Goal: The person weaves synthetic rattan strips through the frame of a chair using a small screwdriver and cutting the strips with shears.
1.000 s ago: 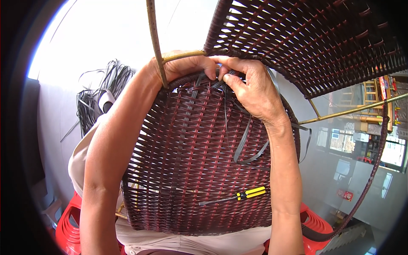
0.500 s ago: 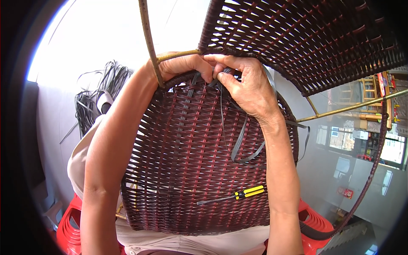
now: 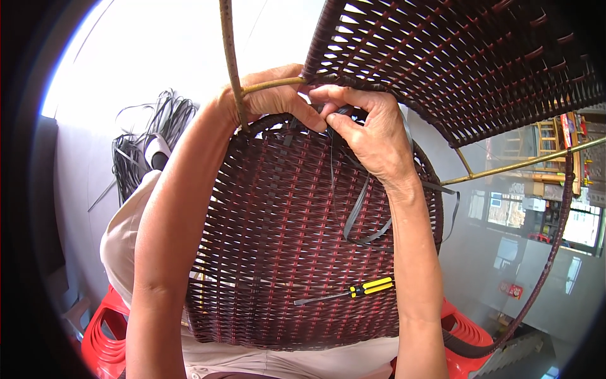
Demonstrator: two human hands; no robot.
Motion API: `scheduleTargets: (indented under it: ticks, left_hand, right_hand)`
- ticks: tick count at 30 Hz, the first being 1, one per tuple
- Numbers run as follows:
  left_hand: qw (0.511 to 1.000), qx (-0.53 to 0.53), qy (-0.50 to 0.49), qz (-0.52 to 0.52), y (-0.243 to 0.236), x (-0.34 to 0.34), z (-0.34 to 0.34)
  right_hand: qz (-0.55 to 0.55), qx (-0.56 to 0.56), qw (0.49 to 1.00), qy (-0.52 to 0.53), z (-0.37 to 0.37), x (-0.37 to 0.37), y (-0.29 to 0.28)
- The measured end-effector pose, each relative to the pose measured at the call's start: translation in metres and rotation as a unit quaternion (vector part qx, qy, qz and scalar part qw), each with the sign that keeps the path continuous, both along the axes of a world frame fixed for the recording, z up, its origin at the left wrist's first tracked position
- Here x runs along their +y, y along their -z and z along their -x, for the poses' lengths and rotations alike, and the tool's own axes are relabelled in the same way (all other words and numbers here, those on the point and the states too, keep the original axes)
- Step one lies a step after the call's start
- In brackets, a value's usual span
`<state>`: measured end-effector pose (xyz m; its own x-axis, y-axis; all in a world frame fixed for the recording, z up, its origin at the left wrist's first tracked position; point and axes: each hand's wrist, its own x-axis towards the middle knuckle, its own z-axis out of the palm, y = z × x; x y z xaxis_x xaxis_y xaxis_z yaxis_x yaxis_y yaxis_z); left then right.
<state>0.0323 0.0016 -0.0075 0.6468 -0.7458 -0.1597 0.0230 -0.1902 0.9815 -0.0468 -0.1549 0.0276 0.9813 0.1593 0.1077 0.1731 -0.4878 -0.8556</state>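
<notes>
A dark brown and red woven chair seat lies over my lap, its far rim under my fingers. At that rim my left hand reaches round a brass-coloured frame bar, with thumb and fingers pinched together. Facing it, my right hand pinches with thumb and forefinger at the same spot. A dark grey flat weaving strip runs from under my right hand and loops over the seat; the fingers hide its pinched part. On the near right of the seat lies a flat-blade screwdriver with a yellow and black handle.
The woven backrest rises at the far right above my hands. Brass-coloured frame bars cross on both sides. A bundle of loose dark strips lies on the floor at left. Red plastic stools stand at both sides of my lap.
The chair has shifted slightly to the right and its seat has tipped a little. My fingertips have moved closer together and slightly down at the rim. The screwdriver still lies on the seat.
</notes>
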Motion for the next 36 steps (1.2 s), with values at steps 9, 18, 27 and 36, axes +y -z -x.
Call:
scheduleTargets:
  ticks: [9,18,27,36]
  left_hand:
    - [0.997,0.057,0.022,0.037,-0.011,-0.001,0.005]
    - [0.997,0.07,0.023,0.022,0.002,-0.003,0.003]
    - [0.995,0.091,0.032,0.029,0.002,-0.004,0.001]
    - [0.996,0.083,0.031,0.023,0.002,-0.004,0.001]
  right_hand:
    - [0.0,-0.059,0.998,0.022,0.004,0.005,0.009]
    - [0.262,-0.252,0.917,0.166,0.086,0.023,-0.043]
    - [0.108,0.015,0.991,0.081,0.126,0.052,0.001]
    - [0.304,-0.081,0.913,0.26,0.095,-0.005,-0.017]
